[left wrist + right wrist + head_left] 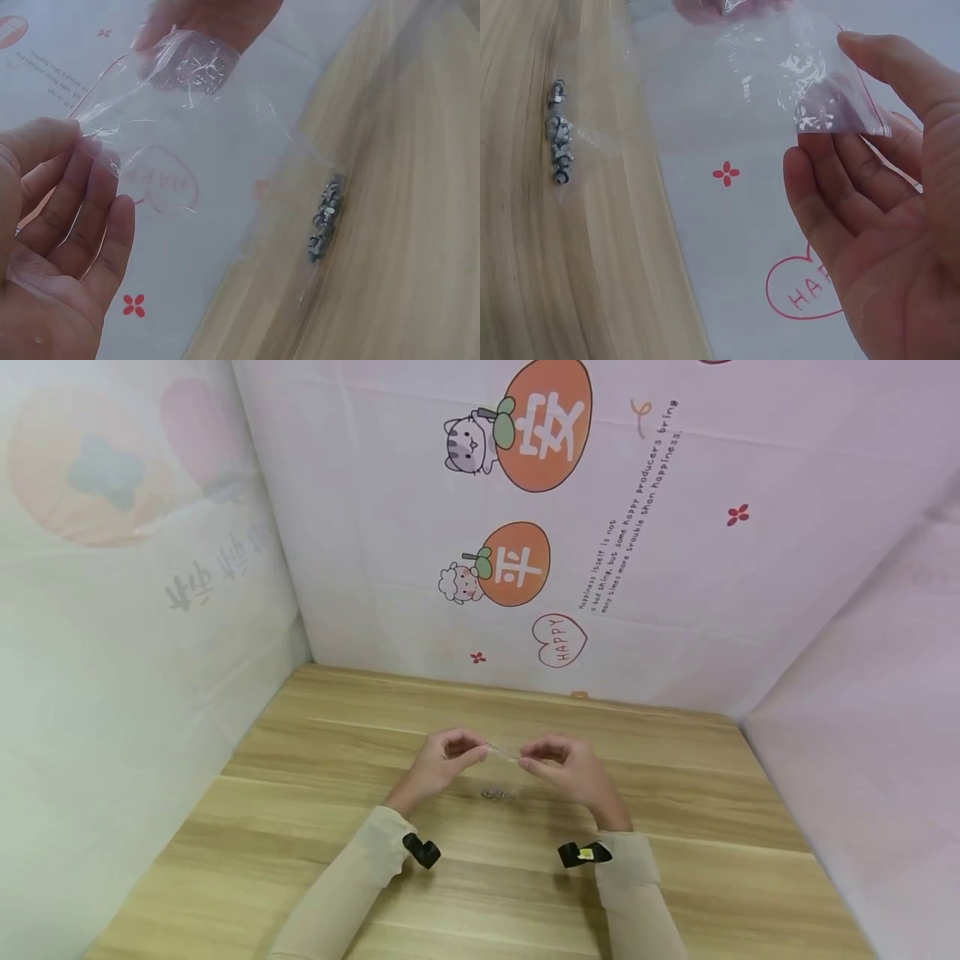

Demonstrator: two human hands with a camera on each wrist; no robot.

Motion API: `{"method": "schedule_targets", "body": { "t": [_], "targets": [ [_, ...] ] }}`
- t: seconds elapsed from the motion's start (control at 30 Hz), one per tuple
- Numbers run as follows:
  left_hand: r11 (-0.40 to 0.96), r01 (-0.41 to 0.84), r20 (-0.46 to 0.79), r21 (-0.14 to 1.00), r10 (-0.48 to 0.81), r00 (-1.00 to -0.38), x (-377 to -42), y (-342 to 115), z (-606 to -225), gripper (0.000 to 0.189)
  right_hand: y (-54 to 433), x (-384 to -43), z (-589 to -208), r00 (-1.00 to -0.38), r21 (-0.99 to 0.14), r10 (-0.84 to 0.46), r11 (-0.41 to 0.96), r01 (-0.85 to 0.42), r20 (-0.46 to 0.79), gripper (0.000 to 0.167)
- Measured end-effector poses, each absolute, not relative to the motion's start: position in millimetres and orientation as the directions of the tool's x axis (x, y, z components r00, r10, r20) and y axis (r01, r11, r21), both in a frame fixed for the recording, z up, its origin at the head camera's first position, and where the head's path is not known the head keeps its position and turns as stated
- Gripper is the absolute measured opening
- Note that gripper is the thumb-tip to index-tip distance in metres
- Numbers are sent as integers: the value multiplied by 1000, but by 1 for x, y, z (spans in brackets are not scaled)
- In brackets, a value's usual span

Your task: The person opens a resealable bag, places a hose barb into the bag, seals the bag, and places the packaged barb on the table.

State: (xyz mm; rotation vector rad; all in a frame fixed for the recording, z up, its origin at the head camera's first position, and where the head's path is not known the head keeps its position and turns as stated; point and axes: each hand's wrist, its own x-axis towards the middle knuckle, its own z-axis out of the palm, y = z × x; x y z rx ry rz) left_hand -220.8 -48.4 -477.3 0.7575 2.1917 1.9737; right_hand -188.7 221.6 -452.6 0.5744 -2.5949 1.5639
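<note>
A clear plastic zip bag (217,120) hangs between my two hands, with a thin red line along its top edge. At one top corner, my left hand (447,758) pinches the bag between thumb and fingers. The opposite corner is pinched by my right hand (572,766), its thumb (889,56) on the near side of the film. Down in the bag's bottom lies a small heap of shiny metal fasteners (559,139), which look like screws or nuts; their exact kind is too small to tell.
Below is a wood-grain table (480,902). Printed white sheets form a back wall (405,527), a left wall (127,693) and a right wall (862,718). A black wrist camera (422,851) sits at the left cuff, another black camera (573,855) at the right.
</note>
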Motion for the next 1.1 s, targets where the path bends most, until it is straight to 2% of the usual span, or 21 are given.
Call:
{"method": "schedule_targets", "body": {
  "t": [0.2,0.43,0.77,1.1],
  "targets": [
    [33,291,245,956,454,-857,-215,-41,-479,20,215,-183,-444,-899,-789,-354,459,-408,259,14],
    [36,353,289,935,500,-817,-208,-34,-476,20,210,-176,-433,-856,-709,-413,500,-498,310,17],
    [47,418,328,907,545,-772,-202,-27,-471,14,210,-168,-421,-843,-690,-467,519,-505,267,6],
    [47,448,347,893,563,-750,-196,-23,-468,12,210,-161,-414,-839,-666,-494,550,-504,228,5]
  ]
}}
